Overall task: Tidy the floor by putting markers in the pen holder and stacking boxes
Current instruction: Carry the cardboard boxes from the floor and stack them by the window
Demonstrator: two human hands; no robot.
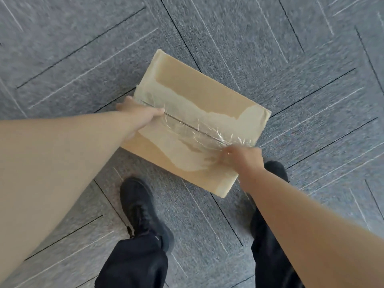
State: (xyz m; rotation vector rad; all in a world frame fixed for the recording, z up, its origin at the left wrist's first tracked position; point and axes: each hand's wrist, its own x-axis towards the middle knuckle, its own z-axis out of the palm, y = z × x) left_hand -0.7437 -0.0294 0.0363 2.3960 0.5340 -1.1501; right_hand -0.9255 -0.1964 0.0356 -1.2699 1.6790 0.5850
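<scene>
A flat brown cardboard box (187,84) with torn paper and wrinkled clear tape along its top seam lies over the grey carpet in front of me. My left hand (138,111) grips the box's left end, thumb on top by the seam. At the box's right near corner, my right hand (242,157) clasps the edge with fingers curled under. Whether the box rests on the floor or is lifted I cannot tell. No markers or pen holder show.
Grey carpet tiles (291,48) with thin dark and white lines surround the box. My two black shoes, left (141,210) and right (276,169), stand just behind it, with dark trouser legs below.
</scene>
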